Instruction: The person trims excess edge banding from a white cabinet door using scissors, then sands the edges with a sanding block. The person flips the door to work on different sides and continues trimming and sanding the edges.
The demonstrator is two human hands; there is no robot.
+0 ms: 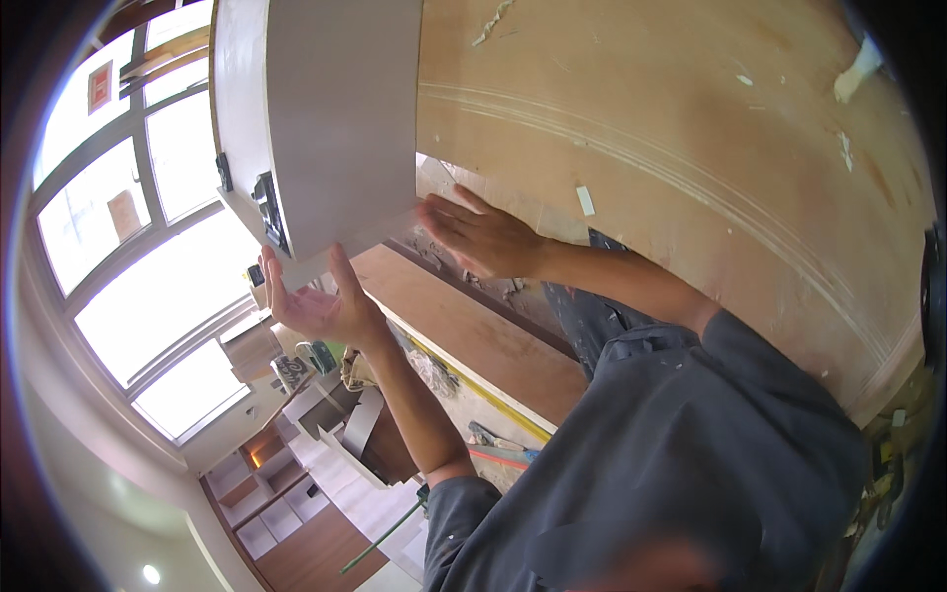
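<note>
A long white panel or cabinet part (340,109) with a pale side edge reaches away from me at the upper left. Black hinge-like fittings (268,212) sit along its left side near the close end. My left hand (326,308) is below that end, palm up, fingers and thumb spread around the corner; whether it bears weight I cannot tell. My right hand (478,235) is by the end's right corner, fingers stretched out and nothing gripped. A blurred pale strip between the hands cannot be made out clearly.
A large brown board (651,109) with white scratch lines covers the right side, with a small white chip (585,200) on it. Below my hands lie a brown plank (473,331) and a yellow strip (483,390). Windows (163,286) and a shelf unit (266,493) stand left.
</note>
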